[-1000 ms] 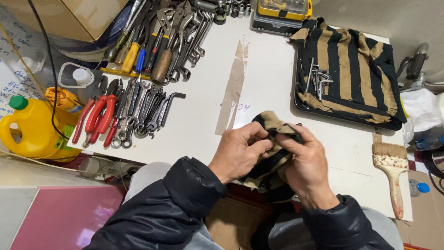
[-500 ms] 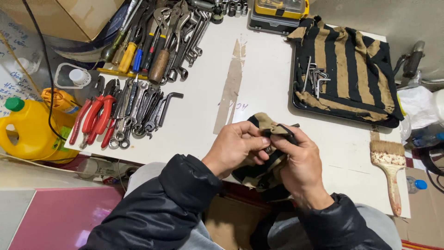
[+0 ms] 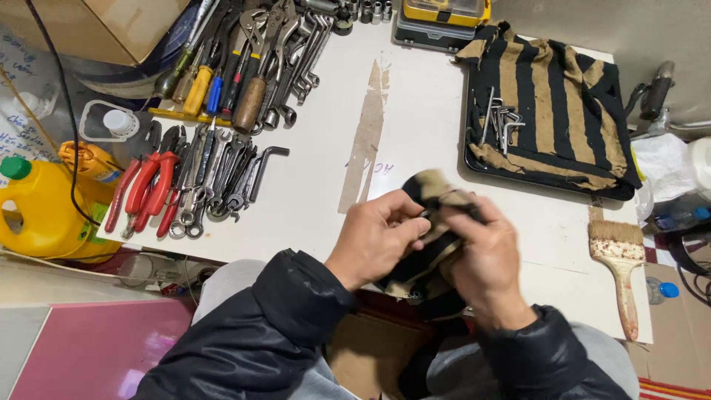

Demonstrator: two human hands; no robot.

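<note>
The white counter [image 3: 311, 200] lies ahead of the hands, and its near edge runs just under them. A wide bare strip of it is open straight ahead of the hands, crossed only by one brown strip of tape [image 3: 366, 141]; this strip runs away from the person. Ahead and to the right of the hands, one black tray [image 3: 548, 180] carries one striped cloth [image 3: 548, 89], and a small heap of hex keys [image 3: 500, 122] lies on that cloth; I cannot count them surely. Far to the left of the hands, beyond the counter's left edge, stands one yellow jug [image 3: 41, 218]. Ahead and to the left, many tools are packed in two groups: the pliers [image 3: 144, 189] with red handles in the near one, and the screwdrivers [image 3: 204, 85] in the far one. Just to the right of the hands, one brush [image 3: 618, 270] lies near the counter's right edge, bristles away from the person.

The left hand [image 3: 374, 237] and the right hand [image 3: 485, 255] are pressed together around one rag [image 3: 437, 222], black and tan, over the near edge. Both are closed on it, fingers curled. Its long axis runs from the far top, by the fingertips, down toward the person's lap, where the loose end hangs.
</note>
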